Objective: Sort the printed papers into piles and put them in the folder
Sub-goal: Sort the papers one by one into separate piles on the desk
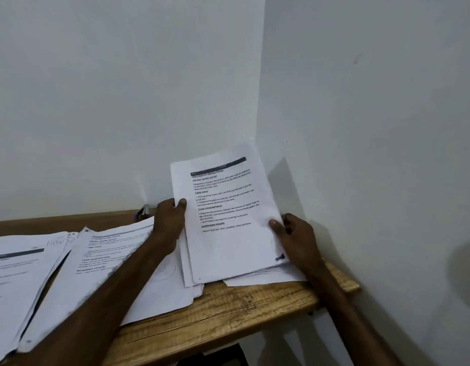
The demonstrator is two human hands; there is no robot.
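Observation:
A stack of printed papers (226,220) with a dark header bar stands tilted up on the wooden table (228,313), leaning toward the wall corner. My left hand (169,223) grips its left edge, thumb on the front page. My right hand (294,236) grips its right edge, thumb on the page near a black clip (279,257) at the lower right corner. More printed papers (96,268) lie spread flat across the left of the table, partly under my left forearm. No folder is in view.
White walls meet in a corner right behind the held stack. A small purple and grey object (143,211), maybe a stapler, sits at the table's back edge. The table's right end (347,282) stops close to the right wall.

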